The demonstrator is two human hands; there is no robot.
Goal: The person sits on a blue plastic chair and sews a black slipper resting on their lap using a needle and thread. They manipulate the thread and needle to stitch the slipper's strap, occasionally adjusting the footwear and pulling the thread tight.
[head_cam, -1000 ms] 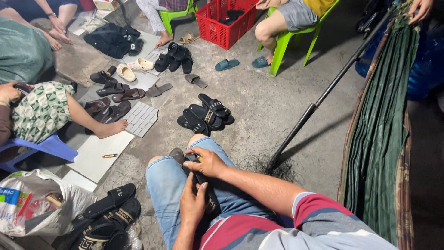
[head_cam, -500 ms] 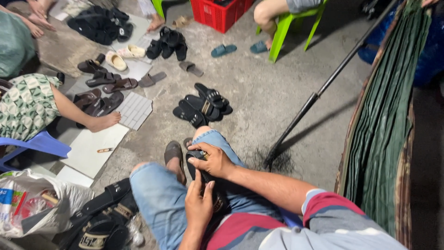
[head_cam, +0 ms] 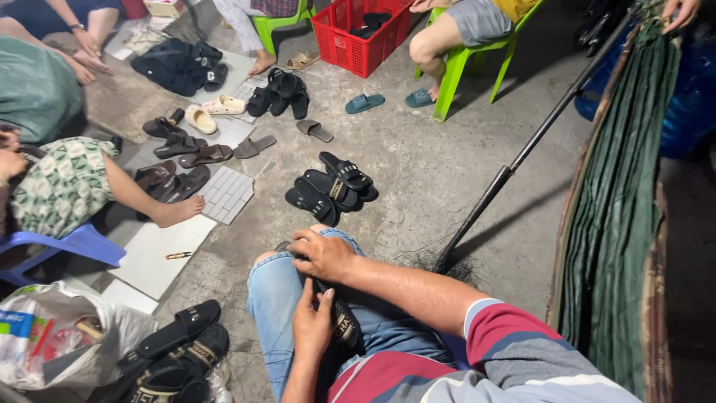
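Both hands now grip the black sandal on the lap: right hand has slid over its far end, left hand pinches the strap.

Even, fairly bright light from overhead falls on the concrete floor, casting soft shadows; a slanted pole throws a dim streak to its right. The far right edge sinks into near darkness beside green netting. The picture is sharp at centre, softer toward the bottom corners, where a striped sleeve blurs. No glare shows.
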